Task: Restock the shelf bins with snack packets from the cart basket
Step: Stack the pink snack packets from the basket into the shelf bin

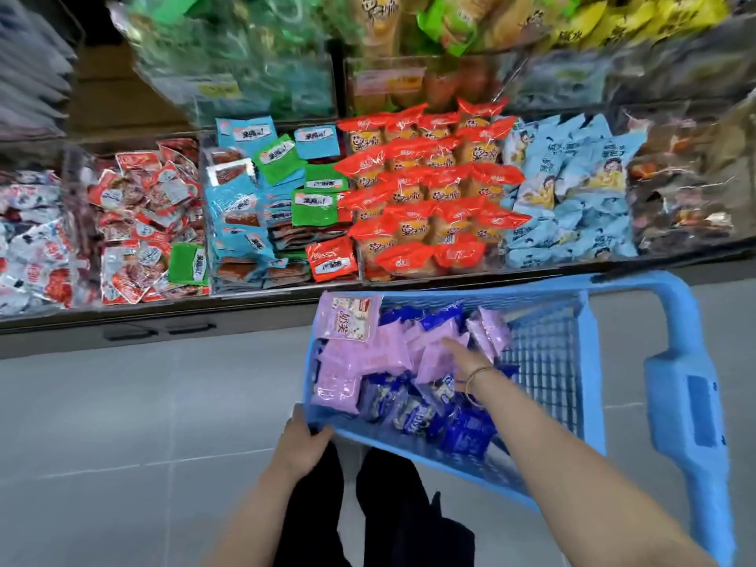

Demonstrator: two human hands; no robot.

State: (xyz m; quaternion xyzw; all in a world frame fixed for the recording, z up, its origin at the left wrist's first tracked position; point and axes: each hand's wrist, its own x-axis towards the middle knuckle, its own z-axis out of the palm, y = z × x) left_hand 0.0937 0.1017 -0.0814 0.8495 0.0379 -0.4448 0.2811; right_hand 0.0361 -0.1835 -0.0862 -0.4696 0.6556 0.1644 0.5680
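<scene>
Left grip (300, 441) is curled round the near corner rim of the basket (595, 382), steadying it. Keep that hold so the basket doesn't tip.

Right grip (464, 356) is inside the basket, fingers straight and flat on the purple packets (360, 358), holding nothing yet. Advice: close on one colour only, lift a small stack, don't drag the dark blue packets (466, 437) along.

The basket holds purple packets toward the far left and dark blue ones toward the near side. Its right end shows bare mesh.

Shelf bins (205, 247) beyond look full: red-white sachets (143, 223), teal and green packets (262, 198), orange-red packs (429, 190), pale blue bags (572, 190). No purple or dark blue bin is visible, and the upper bins are too blurred to tell.
</scene>
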